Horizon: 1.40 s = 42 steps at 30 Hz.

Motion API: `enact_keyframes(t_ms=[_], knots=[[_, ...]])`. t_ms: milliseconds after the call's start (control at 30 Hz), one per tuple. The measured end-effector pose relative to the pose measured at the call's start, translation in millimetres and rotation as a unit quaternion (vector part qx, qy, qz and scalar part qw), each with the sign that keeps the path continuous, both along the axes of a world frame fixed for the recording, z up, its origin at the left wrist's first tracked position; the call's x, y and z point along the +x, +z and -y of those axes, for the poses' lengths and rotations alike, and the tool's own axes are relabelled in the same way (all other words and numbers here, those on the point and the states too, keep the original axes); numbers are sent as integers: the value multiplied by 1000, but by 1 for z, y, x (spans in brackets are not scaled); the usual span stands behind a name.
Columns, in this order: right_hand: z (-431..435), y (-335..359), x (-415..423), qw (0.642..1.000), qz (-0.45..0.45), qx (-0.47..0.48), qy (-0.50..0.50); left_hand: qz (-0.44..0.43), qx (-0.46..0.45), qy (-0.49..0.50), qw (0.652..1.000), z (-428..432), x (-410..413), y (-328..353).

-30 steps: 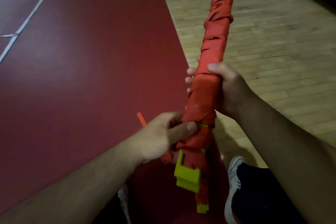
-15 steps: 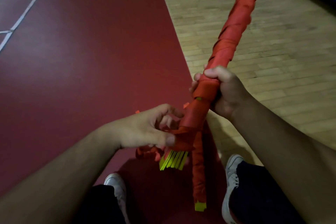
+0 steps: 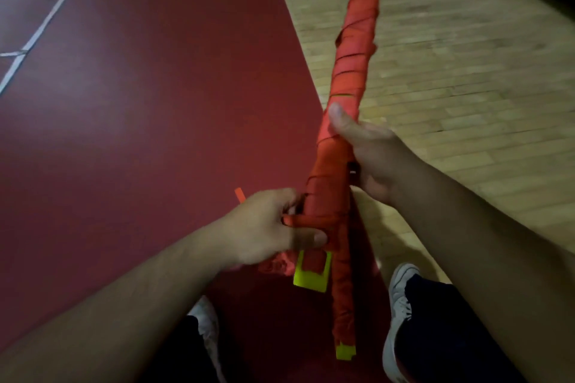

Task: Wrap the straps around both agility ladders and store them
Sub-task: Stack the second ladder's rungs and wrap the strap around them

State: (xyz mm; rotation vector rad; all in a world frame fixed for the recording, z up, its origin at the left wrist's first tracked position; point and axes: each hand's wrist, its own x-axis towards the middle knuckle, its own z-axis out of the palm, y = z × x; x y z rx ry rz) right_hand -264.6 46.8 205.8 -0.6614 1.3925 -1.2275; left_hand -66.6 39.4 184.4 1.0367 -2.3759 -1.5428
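From the head camera, the person stands over a long bundle of yellow-green plastic ladder rungs wound in orange-red webbing strap, held in the air above the dark red sports floor. Its long axis runs from near the feet up and away, leaning a little right over the pale wooden floorboards.

The right hand grips the bundle at its middle, thumb laid up along the wrap and the other fingers curled round behind. The left hand sits lower and to the left. Its fingers pinch a band of strap that crosses the bundle just above a bare rung end. A narrower wrapped length hangs beside and below that — second ladder or tail of the first, I can't tell.

I'd judge the wrapping is near its finish. The loose strap lies at the left fingers, so that hand is the one to carry it round or tuck it — the right only steadies the axis.
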Motion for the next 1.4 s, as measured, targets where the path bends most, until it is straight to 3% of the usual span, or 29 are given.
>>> enact_keyframes(t_ms=[67, 133, 200, 300, 400, 500, 567, 633, 667, 700, 833, 933, 1033, 1233, 1333, 1400], knots=[[-1, -8, 5, 998, -17, 56, -23, 61, -131, -12, 989, -9, -4, -3], [-1, -9, 7, 996, -10, 65, -65, 15, -143, -48, 988, -19, -10, -5], [0, -11, 5, 994, 2, 58, -97, -25, -76, -44, 996, -16, -10, -3], [3, -8, 2, 989, 94, 32, -114, -80, 140, -51, 986, -2, -2, 1], [1, 1, -2, 968, 229, -47, -94, -87, 219, -101, 967, 1, 3, 2], [0, 9, -7, 968, 229, -86, -62, -103, 263, -91, 955, -1, 3, 4], [2, 11, -7, 982, 151, -87, -67, -105, 198, -28, 974, -1, 1, 2], [6, 8, -4, 991, 65, -73, -92, -16, -9, 26, 999, -3, -1, -1], [7, 6, -2, 993, 24, -49, -107, 22, -95, 28, 995, -5, -2, -2], [7, 3, 0, 992, -6, -27, -124, 30, -124, 19, 992, -7, -3, -2], [6, -5, -7, 990, 31, 0, -137, 3, 58, -106, 993, -1, 5, 12], [4, -4, -7, 990, 111, -11, -92, 57, 14, -149, 987, 17, 18, 20], [1, 0, -7, 984, 158, -21, -75, 61, 30, -140, 988, 34, 32, 23], [-4, 18, -2, 941, 321, -71, -80, -121, 60, -37, 990, 37, 31, 10], [-4, 14, 3, 938, 329, -84, -64, -180, 70, -46, 980, 29, 18, 2], [-4, 11, 4, 947, 307, -86, -43, -169, 119, -89, 974, 20, 11, 1]])
